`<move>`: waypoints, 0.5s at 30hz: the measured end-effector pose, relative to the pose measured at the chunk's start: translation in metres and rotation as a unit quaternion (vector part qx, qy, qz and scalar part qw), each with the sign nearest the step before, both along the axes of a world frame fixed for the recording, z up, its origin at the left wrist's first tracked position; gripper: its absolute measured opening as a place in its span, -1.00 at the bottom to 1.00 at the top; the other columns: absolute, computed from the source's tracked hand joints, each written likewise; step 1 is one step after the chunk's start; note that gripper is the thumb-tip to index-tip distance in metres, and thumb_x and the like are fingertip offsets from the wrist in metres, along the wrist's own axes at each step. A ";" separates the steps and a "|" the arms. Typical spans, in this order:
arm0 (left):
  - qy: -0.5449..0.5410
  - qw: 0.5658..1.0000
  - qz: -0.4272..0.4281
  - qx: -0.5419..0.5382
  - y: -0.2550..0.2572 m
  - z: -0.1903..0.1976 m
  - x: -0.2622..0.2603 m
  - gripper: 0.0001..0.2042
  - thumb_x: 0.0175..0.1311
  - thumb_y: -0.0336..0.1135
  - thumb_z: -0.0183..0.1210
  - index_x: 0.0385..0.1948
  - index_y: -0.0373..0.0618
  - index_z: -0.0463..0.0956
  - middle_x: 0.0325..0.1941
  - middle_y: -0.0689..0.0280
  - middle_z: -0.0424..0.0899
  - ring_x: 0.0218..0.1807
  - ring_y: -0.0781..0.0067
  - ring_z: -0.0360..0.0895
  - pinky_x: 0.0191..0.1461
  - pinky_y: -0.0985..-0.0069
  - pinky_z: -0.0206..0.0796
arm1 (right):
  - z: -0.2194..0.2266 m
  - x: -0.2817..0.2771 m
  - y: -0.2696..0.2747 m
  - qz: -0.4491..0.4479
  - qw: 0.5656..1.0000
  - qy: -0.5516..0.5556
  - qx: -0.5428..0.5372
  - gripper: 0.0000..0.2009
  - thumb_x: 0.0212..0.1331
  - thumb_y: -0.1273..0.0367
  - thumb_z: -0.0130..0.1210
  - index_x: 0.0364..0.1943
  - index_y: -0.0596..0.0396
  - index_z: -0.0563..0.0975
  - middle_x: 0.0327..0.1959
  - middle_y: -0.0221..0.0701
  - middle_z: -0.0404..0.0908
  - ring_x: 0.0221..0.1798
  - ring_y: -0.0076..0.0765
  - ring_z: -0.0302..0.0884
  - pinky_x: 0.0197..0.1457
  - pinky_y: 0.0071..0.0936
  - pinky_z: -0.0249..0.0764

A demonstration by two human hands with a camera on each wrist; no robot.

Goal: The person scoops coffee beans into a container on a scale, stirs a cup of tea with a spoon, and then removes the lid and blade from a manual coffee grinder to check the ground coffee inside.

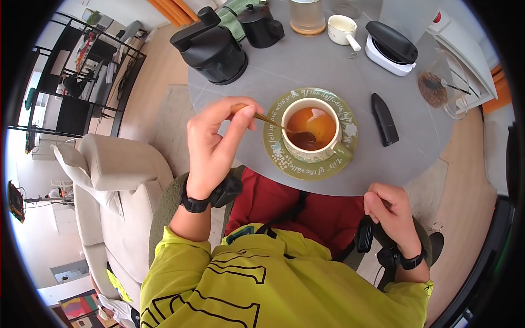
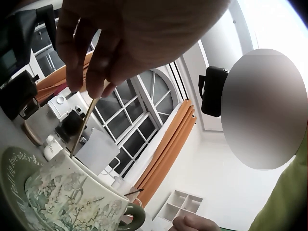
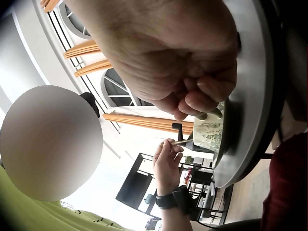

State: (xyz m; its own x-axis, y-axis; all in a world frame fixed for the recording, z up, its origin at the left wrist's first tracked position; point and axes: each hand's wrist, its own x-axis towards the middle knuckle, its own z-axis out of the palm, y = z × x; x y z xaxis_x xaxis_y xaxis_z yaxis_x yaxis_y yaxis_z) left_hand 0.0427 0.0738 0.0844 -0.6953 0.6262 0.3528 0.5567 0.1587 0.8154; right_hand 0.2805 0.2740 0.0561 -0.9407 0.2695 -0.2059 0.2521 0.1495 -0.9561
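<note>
My left hand (image 1: 214, 143) pinches the handle of a gold spoon (image 1: 275, 124) between thumb and fingers, left of a floral teacup (image 1: 309, 156). The spoon's bowl dips into amber tea (image 1: 322, 130), where a pale patch shows near the far side. Beneath the cup lies a green saucer (image 1: 278, 159) with white lettering round its rim. In the left wrist view, the spoon (image 2: 83, 126) slants down behind the cup's near rim. By the table's front edge, my right hand (image 1: 392, 212) stays idle with loosely curled fingers, holding nothing, to the right of the cup.
On the grey round table (image 1: 229, 109) stand a black kettle (image 1: 210, 54), a smaller black pot (image 1: 261, 26) and a white cup (image 1: 342, 30). A black elongated object (image 1: 384, 120) lies right of the saucer. Beyond it are a white case with raised black lid (image 1: 391, 49) and a clear container (image 1: 435, 90).
</note>
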 end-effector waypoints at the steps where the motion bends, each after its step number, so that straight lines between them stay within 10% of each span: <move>1: 0.000 1.000 0.001 0.000 0.001 -0.002 0.000 -0.88 0.29 -0.46 0.11 -0.32 -0.26 0.62 -0.48 0.32 0.64 -0.37 0.61 0.57 -0.24 0.64 0.35 | 0.000 0.000 0.000 0.002 1.000 -0.001 0.003 -0.73 0.23 0.45 0.05 -0.63 0.19 0.39 -0.70 -0.47 0.35 -0.63 -0.60 0.22 -0.53 -0.57 0.14; 8: -0.099 0.994 -0.037 0.041 0.013 -0.010 0.005 -0.85 0.34 -0.43 0.08 -0.25 -0.27 0.61 -0.41 0.30 0.67 -0.34 0.61 0.58 -0.16 0.63 0.37 | 0.000 0.000 -0.001 0.000 1.000 -0.004 0.000 -0.73 0.24 0.44 0.05 -0.63 0.19 0.40 -0.70 -0.48 0.36 -0.63 -0.61 0.24 -0.53 -0.59 0.14; 15: 0.058 0.998 0.017 0.021 0.006 -0.008 -0.003 -0.87 0.30 -0.45 0.10 -0.27 -0.26 0.61 -0.44 0.28 0.66 -0.37 0.60 0.57 -0.25 0.63 0.35 | 0.001 0.001 -0.001 -0.001 1.000 -0.007 -0.005 -0.73 0.25 0.44 0.05 -0.62 0.19 0.40 -0.70 -0.48 0.37 -0.62 -0.63 0.25 -0.53 -0.60 0.16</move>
